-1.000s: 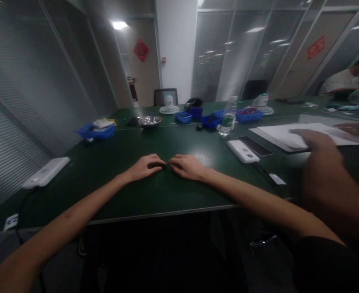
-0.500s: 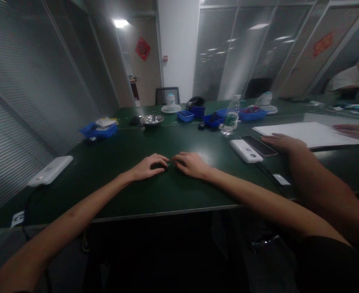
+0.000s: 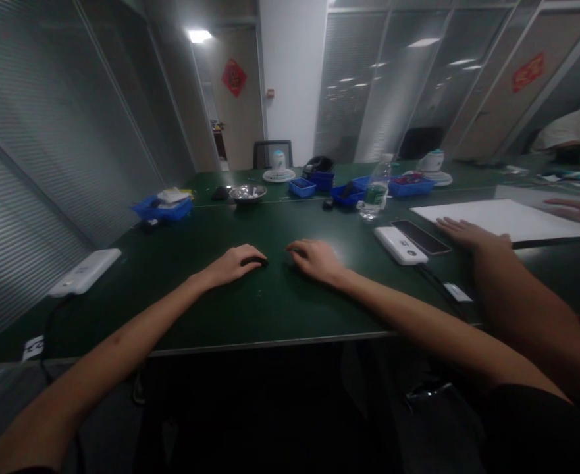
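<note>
Over the dark green table (image 3: pixel 210 316), my left hand (image 3: pixel 233 263) is closed around a small black object (image 3: pixel 255 261), whose kind I cannot make out. Its dark end shows between the thumb and the fingers. My right hand (image 3: pixel 316 260) is a short way to the right, with its fingers curled and the tips close together. Whatever those fingertips hold, if anything, is too small and blurred to tell. A gap of bare tabletop lies between my two hands.
A white power bank (image 3: pixel 401 245) and a phone (image 3: pixel 421 237) lie right of my hands. A co-worker's hand (image 3: pixel 472 234) rests by white paper (image 3: pixel 497 217). Behind are a bottle (image 3: pixel 376 191), metal bowl (image 3: pixel 248 193) and blue trays (image 3: pixel 302 187). Another white power bank (image 3: pixel 85 271) lies left.
My hands have moved apart: the left slightly left, the right slightly right. More of the black object now shows in my left hand. The co-worker's near hand has shifted slightly right.
</note>
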Demonstrator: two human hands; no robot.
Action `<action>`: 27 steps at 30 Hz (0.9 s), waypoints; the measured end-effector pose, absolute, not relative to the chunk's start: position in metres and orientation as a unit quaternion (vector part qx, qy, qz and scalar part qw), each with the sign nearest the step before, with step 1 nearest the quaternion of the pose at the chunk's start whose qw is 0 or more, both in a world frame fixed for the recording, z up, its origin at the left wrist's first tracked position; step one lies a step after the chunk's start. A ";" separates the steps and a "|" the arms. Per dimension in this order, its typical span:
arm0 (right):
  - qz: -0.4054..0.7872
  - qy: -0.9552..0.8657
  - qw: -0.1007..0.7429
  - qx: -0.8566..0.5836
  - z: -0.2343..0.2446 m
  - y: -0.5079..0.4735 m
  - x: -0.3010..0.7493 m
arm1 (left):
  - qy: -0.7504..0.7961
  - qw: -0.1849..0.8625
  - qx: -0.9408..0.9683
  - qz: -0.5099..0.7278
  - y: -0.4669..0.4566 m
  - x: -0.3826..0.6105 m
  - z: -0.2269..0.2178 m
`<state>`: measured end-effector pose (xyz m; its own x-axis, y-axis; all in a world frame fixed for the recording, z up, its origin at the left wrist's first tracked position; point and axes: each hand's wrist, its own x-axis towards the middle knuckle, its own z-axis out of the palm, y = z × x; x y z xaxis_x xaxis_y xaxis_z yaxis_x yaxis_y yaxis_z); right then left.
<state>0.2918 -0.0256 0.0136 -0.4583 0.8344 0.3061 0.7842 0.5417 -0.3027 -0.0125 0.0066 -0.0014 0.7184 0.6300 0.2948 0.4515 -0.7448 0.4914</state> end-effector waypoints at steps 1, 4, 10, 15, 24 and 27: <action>0.063 -0.853 0.210 -0.475 0.014 -0.026 0.292 | 0.321 0.185 0.900 0.232 0.015 -0.025 -0.001; 0.068 -0.855 0.208 -0.470 0.015 -0.028 0.291 | 0.428 0.150 0.857 0.243 0.043 -0.076 0.000; 0.070 -0.860 0.204 -0.462 0.015 -0.030 0.293 | 0.669 0.080 0.700 0.237 0.067 -0.185 0.007; 0.064 -0.864 0.202 -0.456 0.014 -0.029 0.293 | 0.710 0.040 0.671 0.210 0.061 -0.213 0.008; 0.061 -0.869 0.197 -0.450 0.012 -0.027 0.292 | 0.699 -0.061 0.701 0.130 0.057 -0.200 0.012; 0.061 -0.869 0.195 -0.450 0.012 -0.026 0.292 | 0.681 -0.071 0.720 0.110 0.060 -0.200 0.011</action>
<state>0.2916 -0.0262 0.0115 -0.5195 0.8058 0.2844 0.7578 0.5882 -0.2824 -0.2001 0.0598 0.0111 0.0472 0.9659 0.2547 0.9970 -0.0611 0.0470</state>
